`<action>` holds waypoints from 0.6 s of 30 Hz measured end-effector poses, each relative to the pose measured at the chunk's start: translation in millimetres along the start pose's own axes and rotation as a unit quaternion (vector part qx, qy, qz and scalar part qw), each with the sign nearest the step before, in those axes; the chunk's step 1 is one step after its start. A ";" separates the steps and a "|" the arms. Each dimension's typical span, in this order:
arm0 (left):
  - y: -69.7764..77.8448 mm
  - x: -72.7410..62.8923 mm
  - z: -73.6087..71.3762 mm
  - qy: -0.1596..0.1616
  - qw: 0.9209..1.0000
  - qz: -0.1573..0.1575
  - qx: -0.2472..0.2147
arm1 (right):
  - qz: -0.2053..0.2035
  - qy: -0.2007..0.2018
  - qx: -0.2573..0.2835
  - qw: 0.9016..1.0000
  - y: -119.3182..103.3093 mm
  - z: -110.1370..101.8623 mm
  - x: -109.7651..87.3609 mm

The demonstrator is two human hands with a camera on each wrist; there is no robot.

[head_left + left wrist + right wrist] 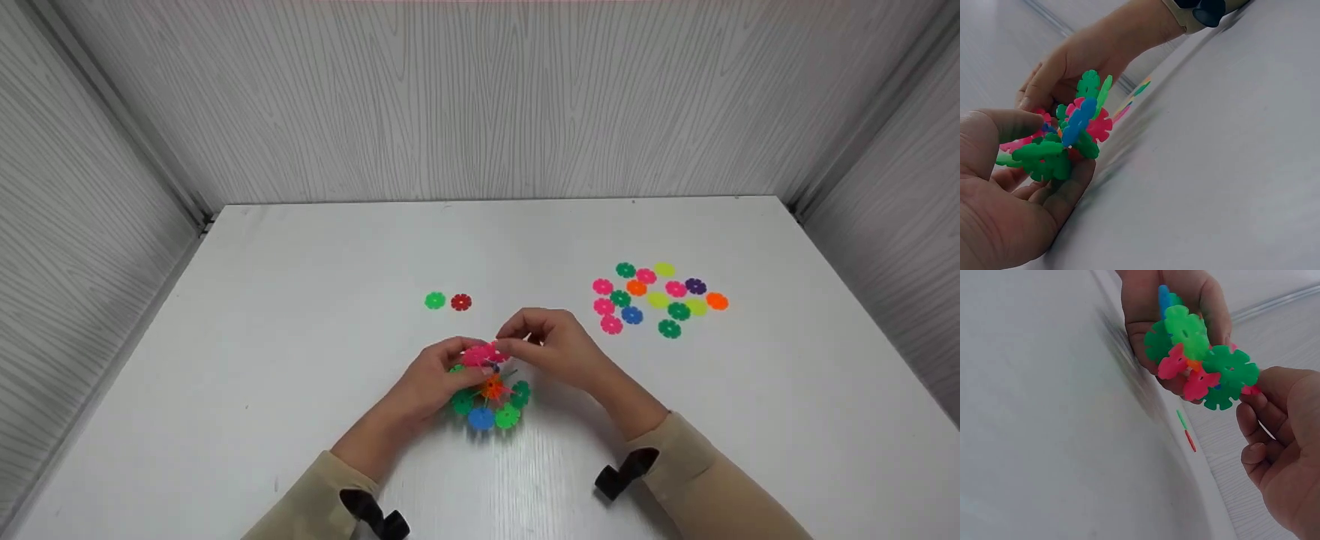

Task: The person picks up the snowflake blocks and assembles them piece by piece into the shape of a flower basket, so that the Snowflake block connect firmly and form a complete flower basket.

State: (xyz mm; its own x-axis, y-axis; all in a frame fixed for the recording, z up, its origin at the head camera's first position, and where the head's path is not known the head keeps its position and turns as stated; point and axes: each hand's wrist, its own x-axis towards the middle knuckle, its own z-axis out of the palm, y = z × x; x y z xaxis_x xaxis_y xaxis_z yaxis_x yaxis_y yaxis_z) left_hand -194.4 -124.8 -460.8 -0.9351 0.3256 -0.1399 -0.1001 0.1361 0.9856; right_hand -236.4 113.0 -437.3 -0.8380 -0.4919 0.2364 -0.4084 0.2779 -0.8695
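Observation:
My left hand [426, 384] holds a cluster of interlocking snowflake discs [482, 418], its thumb over the near side and its fingers beneath. Green, blue, pink and orange discs are slotted together at many angles around an orange middle. At the far edge of the cluster, my right hand [562, 349] pinches a pink disc [495, 351] between thumb and forefinger. In the right wrist view a green disc [1231, 368] partly hides that pink disc. The left wrist view shows the blue disc [1080, 122] facing outward and the left thumb above the cluster.
Beyond the hands, a light green disc [435, 301] and a red disc [461, 302] lie side by side on the white table [300, 300]. Several loose discs, among them a purple disc [696, 286] and a blue disc [632, 315], are spread at the right. Wood-grained panels [480, 105] enclose the table.

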 end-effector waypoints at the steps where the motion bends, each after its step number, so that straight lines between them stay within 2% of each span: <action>1: -0.2 0.1 0.5 0.005 1.000 0.000 0.000 | 0.000 0.002 -0.002 1.000 -0.1 -3.3 0.0; 4: -1.3 1.1 0.4 0.025 1.000 -0.007 -0.003 | 0.004 0.022 -0.009 1.000 1.4 -18.6 -0.3; 8: -3.3 3.2 -1.3 0.055 0.998 -0.013 -0.004 | 0.034 0.064 -0.024 0.997 13.5 -50.4 -5.3; 14: -6.6 5.0 -1.9 0.083 0.996 -0.014 -0.018 | 0.112 0.099 -0.050 0.988 47.9 -101.1 -28.9; 18: -6.2 3.7 -2.9 0.103 0.994 -0.021 -0.040 | 0.152 0.102 -0.078 0.980 63.7 -117.5 -40.1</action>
State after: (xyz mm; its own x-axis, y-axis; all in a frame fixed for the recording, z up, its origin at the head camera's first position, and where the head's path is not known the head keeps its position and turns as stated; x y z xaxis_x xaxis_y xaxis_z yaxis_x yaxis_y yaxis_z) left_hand -198.2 -127.1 -467.2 -0.9783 0.1222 -0.1673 -0.1599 0.0683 0.9848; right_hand -271.3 247.4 -451.2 -0.9778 -0.1966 0.0731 -0.1667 0.5166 -0.8399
